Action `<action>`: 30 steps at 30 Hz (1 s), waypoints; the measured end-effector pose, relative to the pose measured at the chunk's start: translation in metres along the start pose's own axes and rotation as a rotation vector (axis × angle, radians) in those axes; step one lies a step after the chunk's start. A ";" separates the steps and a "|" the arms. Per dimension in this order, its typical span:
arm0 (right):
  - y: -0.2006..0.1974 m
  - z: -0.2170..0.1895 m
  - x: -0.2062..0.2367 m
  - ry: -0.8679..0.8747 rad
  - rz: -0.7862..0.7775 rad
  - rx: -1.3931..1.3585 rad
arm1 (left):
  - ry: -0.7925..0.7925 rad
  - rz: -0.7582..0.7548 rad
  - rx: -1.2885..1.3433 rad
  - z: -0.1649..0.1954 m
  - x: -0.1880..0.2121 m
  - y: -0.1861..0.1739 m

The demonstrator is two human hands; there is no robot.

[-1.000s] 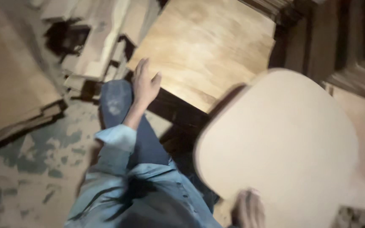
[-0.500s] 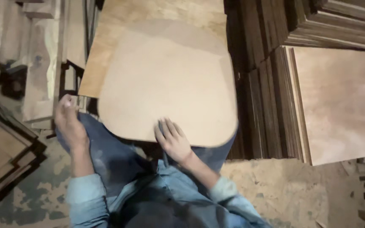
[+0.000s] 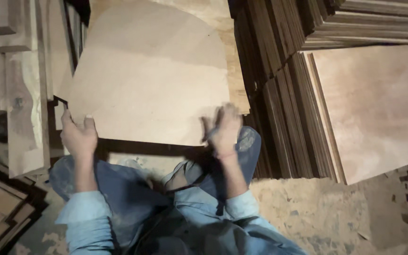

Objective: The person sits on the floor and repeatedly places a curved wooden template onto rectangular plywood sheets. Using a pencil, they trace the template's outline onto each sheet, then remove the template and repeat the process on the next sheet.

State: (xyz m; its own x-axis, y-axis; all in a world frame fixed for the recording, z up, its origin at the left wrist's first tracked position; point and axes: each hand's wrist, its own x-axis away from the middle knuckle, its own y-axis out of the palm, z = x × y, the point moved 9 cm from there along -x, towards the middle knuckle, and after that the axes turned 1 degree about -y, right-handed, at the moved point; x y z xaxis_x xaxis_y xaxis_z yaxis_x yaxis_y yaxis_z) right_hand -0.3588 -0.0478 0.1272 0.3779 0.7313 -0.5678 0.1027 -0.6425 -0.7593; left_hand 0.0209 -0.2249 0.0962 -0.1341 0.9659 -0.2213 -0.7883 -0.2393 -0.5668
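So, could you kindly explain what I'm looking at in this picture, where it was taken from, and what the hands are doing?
There is no machine here: a person wears a camera on the head, so the view looks down at their own arms in light blue sleeves and their knees in jeans. The left hand grips the near left corner of a thin pale wooden panel with rounded far corners. The right hand is on the panel's near edge, blurred, so its grip is unclear. The panel lies on a similar sheet. To the right are stacks of plywood sheets and one broad reddish board. Rough planks are on the left, above a dusty floor.
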 end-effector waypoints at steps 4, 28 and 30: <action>0.011 0.075 0.020 0.270 -0.012 -0.221 | -0.056 -0.006 0.069 -0.009 0.014 0.009; -0.047 0.090 0.112 -0.017 -0.273 -0.071 | 0.157 -0.163 -0.116 -0.019 0.097 0.021; -0.045 0.097 0.114 -0.026 -0.302 -0.070 | 0.142 -0.193 -0.103 -0.016 0.109 0.019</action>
State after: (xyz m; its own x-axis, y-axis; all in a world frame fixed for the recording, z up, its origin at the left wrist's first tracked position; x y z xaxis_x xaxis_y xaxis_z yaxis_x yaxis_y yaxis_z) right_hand -0.4093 0.0867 0.0663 0.2969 0.8967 -0.3282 0.2704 -0.4086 -0.8717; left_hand 0.0008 -0.1260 0.0489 0.1047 0.9729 -0.2061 -0.7249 -0.0673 -0.6856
